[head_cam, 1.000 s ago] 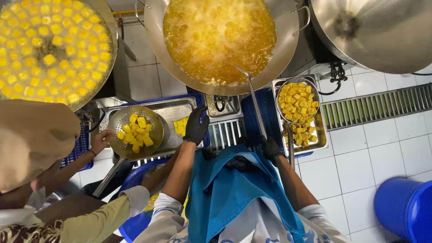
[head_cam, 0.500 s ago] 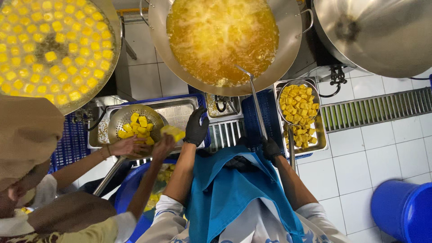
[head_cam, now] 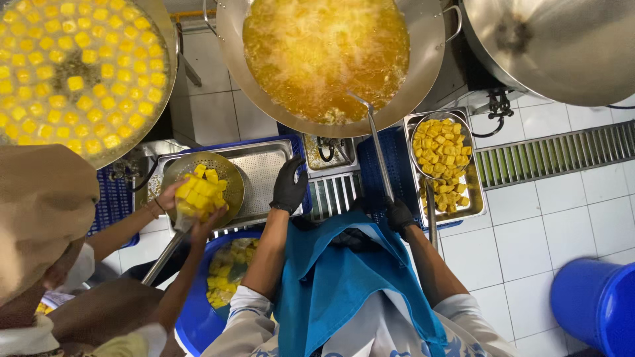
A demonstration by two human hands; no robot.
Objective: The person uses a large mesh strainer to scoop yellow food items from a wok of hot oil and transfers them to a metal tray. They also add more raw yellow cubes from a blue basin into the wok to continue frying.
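Oil is bubbling in the wok (head_cam: 331, 59) straight ahead, and the right hand (head_cam: 399, 215), in a black glove, is closing around the long ladle (head_cam: 376, 142), whose far end is dipping into the oil near the front rim. The right arm is bending at the elbow, forearm angling up and inward over the blue apron (head_cam: 337, 284). The left hand (head_cam: 289, 187), also gloved, is resting fingers-down on the edge of the tray (head_cam: 268, 168), its arm reaching nearly straight forward; whether it is gripping the rim I cannot tell. Beside it, a co-worker's hands (head_cam: 192, 205) are cupping yellow cubes (head_cam: 197, 193) over a strainer (head_cam: 228, 175). Right of the ladle, a pan (head_cam: 473, 192) is holding fried cubes.
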